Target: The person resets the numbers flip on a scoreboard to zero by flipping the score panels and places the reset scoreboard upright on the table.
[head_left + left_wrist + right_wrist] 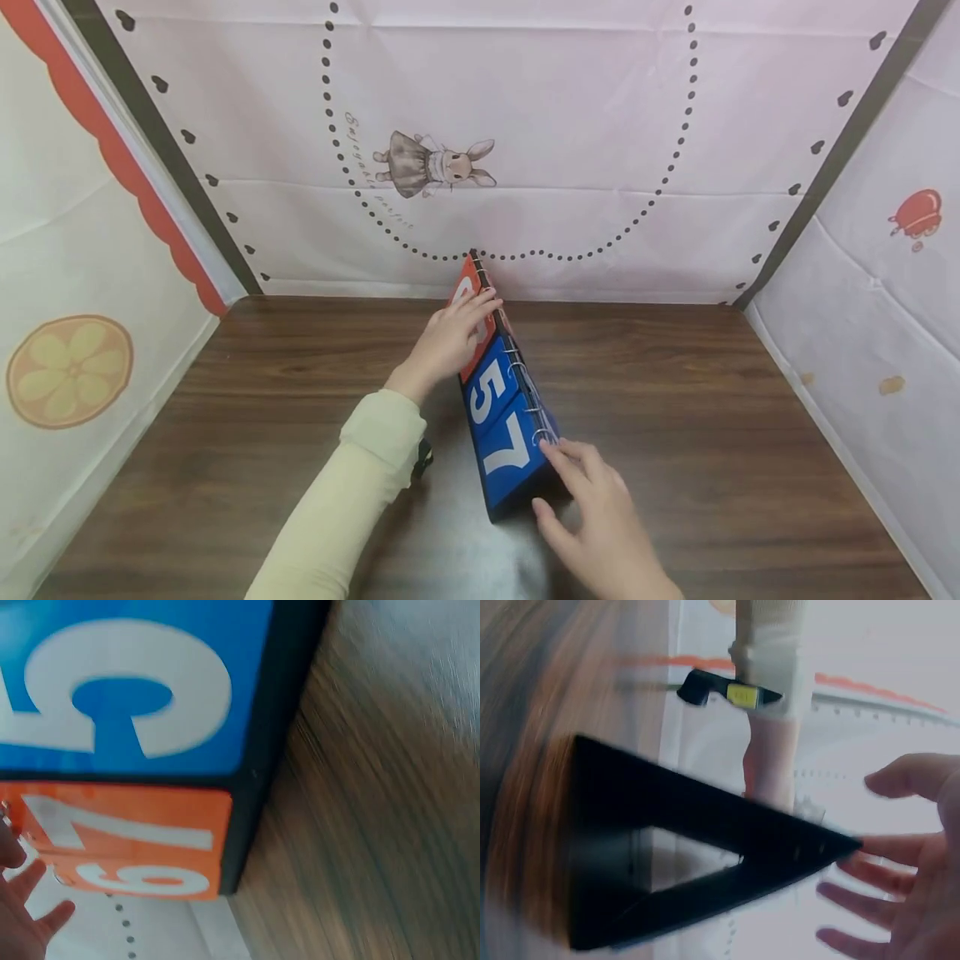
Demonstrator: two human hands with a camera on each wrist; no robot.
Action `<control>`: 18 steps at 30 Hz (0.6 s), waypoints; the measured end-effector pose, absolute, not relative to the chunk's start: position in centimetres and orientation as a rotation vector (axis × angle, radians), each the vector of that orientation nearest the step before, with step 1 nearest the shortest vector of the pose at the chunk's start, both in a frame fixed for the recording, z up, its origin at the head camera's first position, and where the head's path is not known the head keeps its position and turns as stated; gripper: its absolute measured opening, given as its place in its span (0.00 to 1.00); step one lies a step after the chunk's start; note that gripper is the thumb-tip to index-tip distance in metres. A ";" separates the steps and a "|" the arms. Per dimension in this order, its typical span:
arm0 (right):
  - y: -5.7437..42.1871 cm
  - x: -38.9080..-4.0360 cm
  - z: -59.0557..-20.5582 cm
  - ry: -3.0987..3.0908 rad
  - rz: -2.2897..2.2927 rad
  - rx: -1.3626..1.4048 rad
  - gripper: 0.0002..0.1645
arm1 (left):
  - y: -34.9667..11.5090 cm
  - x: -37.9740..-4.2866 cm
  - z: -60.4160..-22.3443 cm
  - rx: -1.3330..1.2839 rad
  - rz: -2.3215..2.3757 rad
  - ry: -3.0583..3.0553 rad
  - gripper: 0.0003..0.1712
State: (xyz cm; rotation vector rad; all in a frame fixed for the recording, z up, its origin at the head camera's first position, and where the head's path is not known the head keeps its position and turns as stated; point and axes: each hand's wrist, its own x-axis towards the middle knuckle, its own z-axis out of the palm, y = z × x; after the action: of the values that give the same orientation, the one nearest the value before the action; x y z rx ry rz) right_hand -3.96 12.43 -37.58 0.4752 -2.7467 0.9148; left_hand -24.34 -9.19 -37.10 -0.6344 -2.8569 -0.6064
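Note:
A tent-shaped flip scoreboard [512,404] stands on the wooden table, its ringed ridge running away from me. White digits 5 and 7 show on its blue cards [504,446]; orange cards [150,840] with white digits fill the far half. My left hand [447,337] reaches over the ridge at the orange half, fingers extended across it. At the near end, the fingertips of my right hand [603,508] touch the ridge beside the last ring, thumb held apart. From the right wrist, the black triangular end frame [682,780] is seen, with the right hand's fingers loosely spread at its tip.
White printed cloth walls [585,150] enclose the back and both sides of the brown wood-grain table [675,392]. The scoreboard's far end is close to the back wall. A small black and yellow item [742,694] is on the left sleeve at the wrist.

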 end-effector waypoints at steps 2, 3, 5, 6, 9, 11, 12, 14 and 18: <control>13.4 -4.9 -38.1 -2.678 1.177 0.472 0.32 | -9.6 -24.7 -37.1 -0.644 -0.639 -2.875 0.31; 13.9 -5.5 -38.4 -2.645 1.317 0.457 0.32 | -9.8 -24.7 -37.0 -0.643 -0.660 -2.882 0.33; 14.9 -6.9 -39.3 -2.593 1.584 0.405 0.33 | -10.2 -24.9 -36.9 -0.642 -0.685 -2.888 0.34; 15.3 -7.5 -39.7 -2.603 1.695 0.348 0.33 | -10.4 -24.9 -36.9 -0.641 -0.698 -2.887 0.34; 15.7 -8.8 -40.8 -2.731 1.921 0.165 0.37 | -10.7 -24.9 -36.8 -0.631 -0.715 -2.902 0.35; 15.6 -9.1 -41.3 -2.836 1.978 0.101 0.42 | -10.7 -24.9 -36.9 -0.626 -0.710 -2.911 0.36; 15.4 -9.2 -41.5 -2.871 1.988 0.085 0.43 | -10.7 -24.9 -36.9 -0.625 -0.708 -2.914 0.36; 15.0 -9.2 -41.8 -2.868 2.049 0.059 0.44 | -10.6 -25.0 -37.0 -0.625 -0.702 -2.915 0.36; 14.6 -9.0 -42.2 -2.714 2.266 0.023 0.44 | -10.2 -25.2 -37.1 -0.633 -0.719 -2.920 0.37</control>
State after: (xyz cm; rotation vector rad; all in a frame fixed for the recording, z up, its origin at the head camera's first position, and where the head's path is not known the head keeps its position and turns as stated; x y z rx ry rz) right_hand -8.99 14.61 -42.16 0.0231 -2.7141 2.2658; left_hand -25.24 -10.24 -37.10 -0.6328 -2.9203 -0.7192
